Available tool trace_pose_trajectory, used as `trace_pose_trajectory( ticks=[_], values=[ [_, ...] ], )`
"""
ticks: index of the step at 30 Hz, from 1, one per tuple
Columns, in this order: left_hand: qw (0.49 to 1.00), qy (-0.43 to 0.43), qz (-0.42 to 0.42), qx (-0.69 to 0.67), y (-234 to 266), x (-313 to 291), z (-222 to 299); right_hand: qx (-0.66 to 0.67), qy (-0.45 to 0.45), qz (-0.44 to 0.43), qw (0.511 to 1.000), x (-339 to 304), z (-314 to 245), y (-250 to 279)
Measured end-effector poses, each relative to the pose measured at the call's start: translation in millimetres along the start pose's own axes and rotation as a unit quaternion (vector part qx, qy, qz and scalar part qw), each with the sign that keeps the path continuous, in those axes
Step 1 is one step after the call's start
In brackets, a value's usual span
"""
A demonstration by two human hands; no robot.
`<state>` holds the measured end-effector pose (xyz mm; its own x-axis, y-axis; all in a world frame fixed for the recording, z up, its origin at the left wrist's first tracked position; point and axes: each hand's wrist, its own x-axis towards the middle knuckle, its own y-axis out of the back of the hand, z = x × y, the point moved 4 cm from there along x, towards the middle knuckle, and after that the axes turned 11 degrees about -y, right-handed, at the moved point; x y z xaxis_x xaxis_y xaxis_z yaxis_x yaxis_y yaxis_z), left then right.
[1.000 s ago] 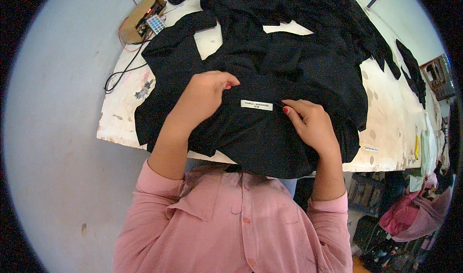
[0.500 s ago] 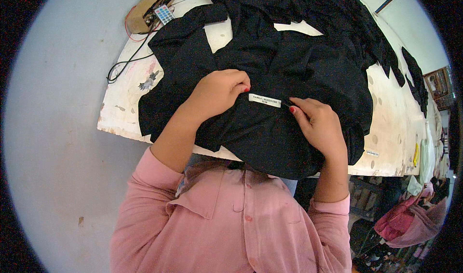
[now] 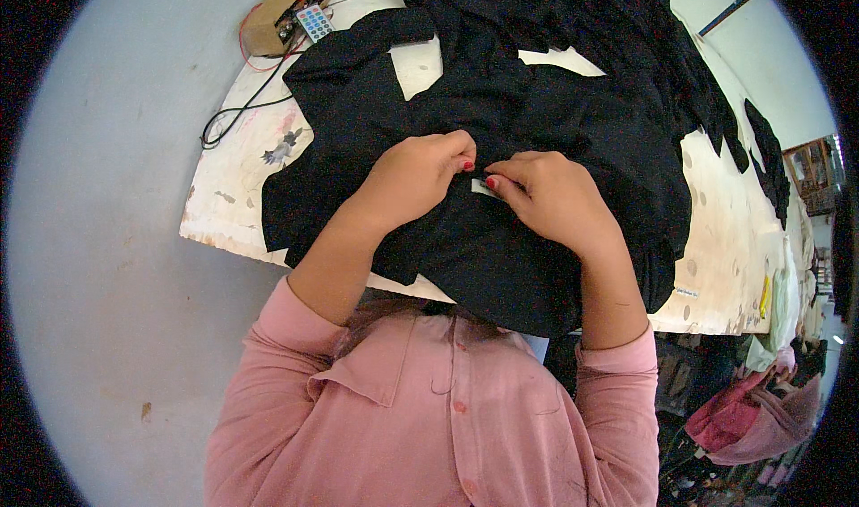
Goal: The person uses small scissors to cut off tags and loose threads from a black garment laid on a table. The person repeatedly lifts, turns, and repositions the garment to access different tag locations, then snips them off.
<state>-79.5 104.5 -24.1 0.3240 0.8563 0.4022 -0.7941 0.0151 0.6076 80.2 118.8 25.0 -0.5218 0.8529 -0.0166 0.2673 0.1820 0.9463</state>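
Note:
A black garment [image 3: 465, 256] lies loosely spread in front of me, with a small white label [image 3: 480, 187] on its upper part. At the label's left, my left hand [image 3: 428, 174] has its fingers curled and pinched onto the black cloth. My right hand [image 3: 550, 198] rests over the label, hiding most of it; only its left end shows. Thumb and forefinger of this hand are pressed together by the label. Whatever they grip is too small and too hidden to name.
A pale worn table [image 3: 716, 270] carries the cloth. More black fabric [image 3: 617, 15] is heaped at the far side. Back left stand a brown box with wiring [image 3: 277, 19], a small remote control [image 3: 314, 24] and a black cable [image 3: 228, 122]. Pink cloth [image 3: 729, 413] hangs at the lower right.
My right hand has moved left from the label's right end and now covers most of it. My left hand has shifted slightly right, so the two hands are closer together.

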Motion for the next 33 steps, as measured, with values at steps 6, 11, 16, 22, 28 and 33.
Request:
trace_pose_trajectory(
  ticks=[6, 11, 16, 22, 28, 33],
  values=[
    [1.000, 0.008, -0.006, 0.010, 1, 1, 4, -0.014, -0.004, -0.025, 1.000, 3, 1, -2],
    [1.000, 0.013, 0.002, 0.012, -1, 1, 2, -0.006, 0.000, -0.017, 1.000, 3, 1, -1],
    [1.000, 0.012, 0.007, -0.002, 0, 1, -2, 0.034, -0.009, 0.020, 0.999, -5, 8, 2],
    [1.000, 0.025, 0.006, -0.016, 1, 1, 1, 0.033, -0.004, 0.028, 0.999, -5, 5, 0],
    [1.000, 0.002, 0.015, 0.006, 1, 1, 4, 0.008, 0.005, 0.013, 1.000, -2, -3, 0],
    [1.000, 0.001, 0.019, 0.018, 1, 0, 4, -0.007, 0.000, -0.003, 1.000, -1, -2, -2]
  ],
)
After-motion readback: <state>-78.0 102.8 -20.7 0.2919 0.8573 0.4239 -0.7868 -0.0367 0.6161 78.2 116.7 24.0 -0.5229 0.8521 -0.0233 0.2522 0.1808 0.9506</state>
